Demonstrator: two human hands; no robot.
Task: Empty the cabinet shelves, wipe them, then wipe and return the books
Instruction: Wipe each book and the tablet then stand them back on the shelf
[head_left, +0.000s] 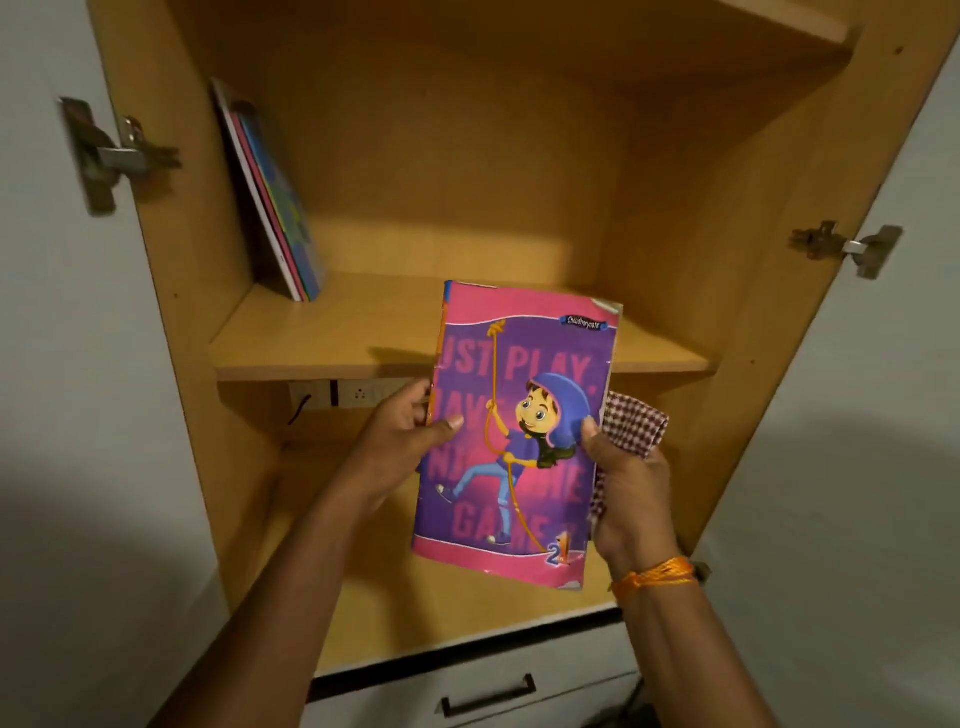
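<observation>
Pink notebook (514, 431) labelled "Choudharynote", held by both hands.

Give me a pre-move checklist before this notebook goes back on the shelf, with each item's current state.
1. Notebook held securely: ok, left hand and right hand both grip its edges.
2. Checked cloth in hand: ok, tucked behind the notebook in the right hand.
3. Cover wiped: cannot tell.
4. Free space on the middle shelf: ok.
5. Returned books stable: ok, leaning against the left wall.
6. Shelf wiped: cannot tell.
</observation>
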